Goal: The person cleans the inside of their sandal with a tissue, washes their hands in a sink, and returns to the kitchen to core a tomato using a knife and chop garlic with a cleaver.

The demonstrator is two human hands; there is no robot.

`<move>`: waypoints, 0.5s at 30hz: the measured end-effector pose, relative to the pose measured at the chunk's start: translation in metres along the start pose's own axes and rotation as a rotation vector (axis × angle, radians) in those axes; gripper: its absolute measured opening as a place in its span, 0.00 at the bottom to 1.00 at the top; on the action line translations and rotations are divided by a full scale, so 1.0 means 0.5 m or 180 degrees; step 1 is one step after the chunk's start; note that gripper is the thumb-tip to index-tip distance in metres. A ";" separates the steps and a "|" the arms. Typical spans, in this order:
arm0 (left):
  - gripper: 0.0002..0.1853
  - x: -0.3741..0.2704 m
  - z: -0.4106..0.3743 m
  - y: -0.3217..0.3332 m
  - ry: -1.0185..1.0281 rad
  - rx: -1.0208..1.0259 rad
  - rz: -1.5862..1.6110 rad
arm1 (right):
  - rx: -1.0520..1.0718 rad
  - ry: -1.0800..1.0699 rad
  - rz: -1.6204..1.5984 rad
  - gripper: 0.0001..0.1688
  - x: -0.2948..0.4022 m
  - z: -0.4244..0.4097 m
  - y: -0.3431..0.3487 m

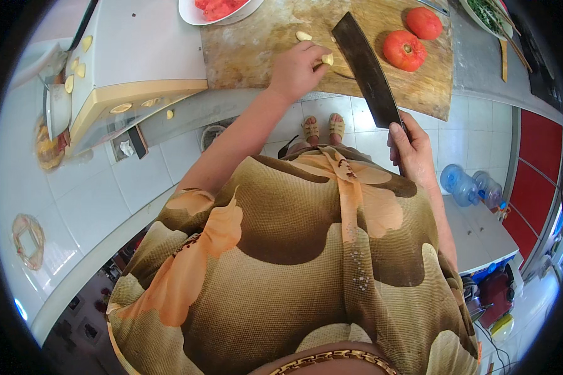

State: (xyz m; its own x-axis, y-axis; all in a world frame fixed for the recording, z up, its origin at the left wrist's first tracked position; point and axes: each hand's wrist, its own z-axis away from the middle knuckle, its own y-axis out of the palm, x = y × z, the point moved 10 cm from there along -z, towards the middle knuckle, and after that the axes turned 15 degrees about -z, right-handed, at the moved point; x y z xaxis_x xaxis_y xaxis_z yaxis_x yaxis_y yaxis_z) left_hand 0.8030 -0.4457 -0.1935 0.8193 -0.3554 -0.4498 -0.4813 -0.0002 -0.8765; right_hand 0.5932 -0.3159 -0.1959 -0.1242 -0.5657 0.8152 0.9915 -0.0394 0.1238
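Observation:
My left hand (301,68) is over the wooden cutting board (262,61), with a garlic clove (327,59) pinched between thumb and fingers. Another garlic clove (303,36) lies on the board just beyond that hand. In my right hand (410,145) is the handle of a dark-bladed cleaver (368,75), its blade slanting up and left across the board's near edge. A small pale piece shows at the blade's left edge, partly hidden. Two peeled tomatoes, one nearer (404,50) and one farther (423,23), rest on the board to the right of the blade.
A white bowl (187,11) of red tomato pieces stands at the board's upper left. Several garlic cloves lie on the white surface at left. At upper right are a bowl of chopped greens (485,16) and chopsticks. Blue water jugs (460,185) stand at right.

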 end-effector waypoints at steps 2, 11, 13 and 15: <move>0.13 0.002 0.001 0.006 -0.0075 0.0102 -0.0032 | 0.0031 -0.0015 -0.0058 0.20 -0.001 -0.001 0.001; 0.12 -0.036 0.006 -0.012 0.0560 -0.0252 -0.0278 | 0.0050 0.0046 -0.0089 0.19 -0.009 0.006 -0.004; 0.10 -0.025 0.008 -0.006 0.0453 -0.0332 -0.0208 | 0.0102 0.0070 -0.0060 0.19 -0.007 0.006 0.000; 0.08 -0.017 0.008 -0.001 0.0288 -0.0306 -0.0175 | 0.0116 0.0081 -0.0069 0.19 -0.009 0.007 0.001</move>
State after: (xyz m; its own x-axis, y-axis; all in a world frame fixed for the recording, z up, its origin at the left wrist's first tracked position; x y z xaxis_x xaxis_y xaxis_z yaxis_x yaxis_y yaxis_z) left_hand 0.7974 -0.4389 -0.1900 0.8159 -0.4353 -0.3804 -0.4676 -0.1100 -0.8770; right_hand 0.5943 -0.3106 -0.1974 -0.1442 -0.5857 0.7976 0.9865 -0.0220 0.1622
